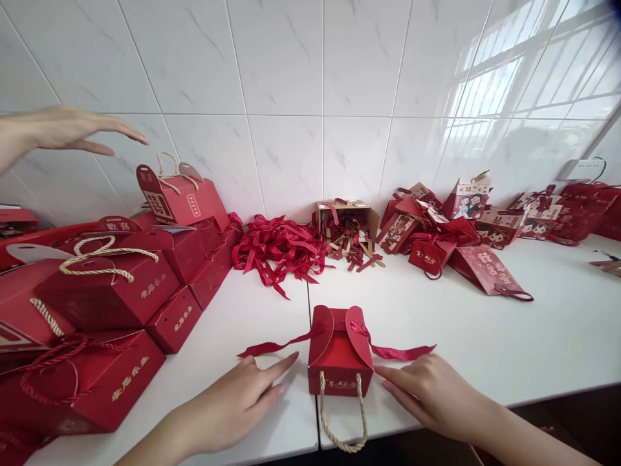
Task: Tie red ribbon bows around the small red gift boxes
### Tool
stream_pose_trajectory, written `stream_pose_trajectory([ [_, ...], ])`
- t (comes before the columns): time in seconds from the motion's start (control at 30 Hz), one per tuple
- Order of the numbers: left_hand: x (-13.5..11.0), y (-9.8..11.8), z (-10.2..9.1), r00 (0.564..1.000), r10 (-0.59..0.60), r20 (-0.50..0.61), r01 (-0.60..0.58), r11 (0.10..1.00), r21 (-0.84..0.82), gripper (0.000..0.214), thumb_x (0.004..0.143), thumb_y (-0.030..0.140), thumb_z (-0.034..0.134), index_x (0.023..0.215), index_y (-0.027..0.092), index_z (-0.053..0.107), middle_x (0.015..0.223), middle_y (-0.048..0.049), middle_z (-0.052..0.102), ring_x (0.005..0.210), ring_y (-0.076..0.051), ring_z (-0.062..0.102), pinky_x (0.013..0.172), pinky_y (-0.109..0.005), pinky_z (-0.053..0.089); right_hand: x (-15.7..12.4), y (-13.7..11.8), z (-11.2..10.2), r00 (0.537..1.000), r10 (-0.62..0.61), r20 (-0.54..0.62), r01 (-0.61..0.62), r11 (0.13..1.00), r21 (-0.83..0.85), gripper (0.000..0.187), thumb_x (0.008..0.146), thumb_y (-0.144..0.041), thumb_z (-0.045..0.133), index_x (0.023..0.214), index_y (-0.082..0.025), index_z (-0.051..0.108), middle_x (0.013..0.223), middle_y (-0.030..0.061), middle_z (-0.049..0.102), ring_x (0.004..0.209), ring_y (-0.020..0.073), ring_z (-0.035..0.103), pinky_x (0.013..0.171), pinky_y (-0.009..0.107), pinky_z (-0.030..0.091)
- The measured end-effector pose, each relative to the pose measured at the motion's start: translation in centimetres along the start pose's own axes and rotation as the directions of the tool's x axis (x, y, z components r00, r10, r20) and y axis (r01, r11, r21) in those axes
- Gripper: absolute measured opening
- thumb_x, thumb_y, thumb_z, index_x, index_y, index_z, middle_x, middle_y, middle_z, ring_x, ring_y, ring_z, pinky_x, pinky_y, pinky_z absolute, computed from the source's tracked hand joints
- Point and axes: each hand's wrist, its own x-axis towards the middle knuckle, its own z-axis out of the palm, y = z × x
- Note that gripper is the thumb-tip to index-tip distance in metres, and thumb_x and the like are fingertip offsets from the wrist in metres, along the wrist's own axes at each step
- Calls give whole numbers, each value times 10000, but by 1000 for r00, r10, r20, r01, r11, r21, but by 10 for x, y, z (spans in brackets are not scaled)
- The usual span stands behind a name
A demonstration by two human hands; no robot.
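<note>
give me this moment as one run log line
box: on table, ribbon ends spread both sides; left hand: apart from box; right hand: fingertips at box edge; other person's hand: raised near stacked boxes

Bright light — window glare point(492, 94) on tiled wall point(286, 68).

White table point(272, 317): it's stretching wide before you, a dark seam point(309, 294) running your way.
Front and centre: right by that seam, a red box point(339, 357) sits upright near your edge!
Left flank: red boxes point(174, 317) piled high, the lowest on the tabletop.
Back middle: a heap of red ribbons point(281, 249), an open carton point(372, 223) just beside, strips point(369, 261) strewn at its mouth.
Right flank: decorated boxes point(499, 226) crowding the wall, a pink box point(488, 270) lying in front.
</note>
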Motion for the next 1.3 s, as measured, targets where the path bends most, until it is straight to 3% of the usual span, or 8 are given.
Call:
stream_pose_trajectory([
  [0.13, 22, 1, 11, 983, -65, -173, 32, 982, -187, 508, 927, 423, 423, 1396, 226, 422, 762, -31, 608, 658, -179, 572, 659, -290, 474, 8, 5, 9, 961, 277, 12, -275, 945, 174, 386, 970, -376, 347, 1199, -171, 580, 613, 45, 654, 517, 186, 587, 486, 277, 360],
  [0.23, 33, -3, 11, 952, -256, -165, 100, 774, -625, 491, 890, 530, 471, 1245, 196, 526, 815, -27, 572, 718, -153, 581, 708, -293, 508, 10, 10, 16, 876, 477, 72, -366, 559, 744, 535, 956, -532, 282, 1344, -205, 451, 954, 109, 692, 575, 167, 606, 534, 307, 461],
  [0.33, 41, 2, 4, 930, -364, -40, 72, 288, -955, 411, 885, 535, 496, 1141, 226, 582, 964, -62, 593, 860, -170, 612, 788, -329, 525, 15, 9, 19, 757, 633, 162, -140, -84, 987, 456, 925, -573, 358, 1257, -295, 502, 1267, 98, 575, 641, 120, 614, 574, 296, 510],
  [0.4, 44, 7, 0, 906, -422, 41, 37, -18, -999, 328, 909, 465, 496, 1135, 251, 599, 932, -43, 600, 809, -150, 622, 733, -310, 537, 20, 7, 18, 656, 717, 233, 55, -354, 933, 295, 866, -475, 565, 1115, -318, 581, 1185, 28, 613, 651, 85, 597, 587, 246, 521],
  [0.6, 40, 12, 0, 822, -545, 167, -21, -322, -947, 228, 911, 316, 518, 1069, 242, 665, 762, -5, 581, 645, -109, 598, 608, -260, 529, 28, 4, 6, 523, 725, 448, 303, -649, 697, 172, 682, -186, 772, 701, -210, 603, 709, -37, 599, 597, 62, 570, 475, 143, 479],
  [0.8, 31, 7, -9, 752, -659, -12, -173, -181, -968, 228, 918, 305, 509, 1050, 258, 690, 798, -22, 611, 727, -122, 611, 648, -266, 538, 26, -3, 0, 519, 780, 350, 240, -526, 816, 174, 677, -201, 781, 683, -196, 607, 636, -54, 547, 526, 54, 531, 452, 155, 469],
  [1.13, 39, 33, -68, 529, -443, -724, -580, 435, -689, 127, 684, 278, 800, 722, 185, 722, 934, -8, 709, 928, -143, 594, 807, -257, 479, 47, 14, -62, 488, 777, -398, 105, 400, 910, 216, 721, -317, 775, 910, -239, 703, 781, 6, 671, 730, 137, 613, 676, 255, 499],
  [1.3, 53, 72, -100, 560, -176, -810, -624, 554, -552, 129, 764, 282, 740, 829, 171, 752, 832, -21, 724, 830, -127, 623, 825, -265, 485, 79, 7, -98, 580, 641, -503, 97, 559, 823, 161, 764, -364, 727, 831, -217, 727, 765, 25, 683, 728, 160, 619, 645, 281, 503],
])
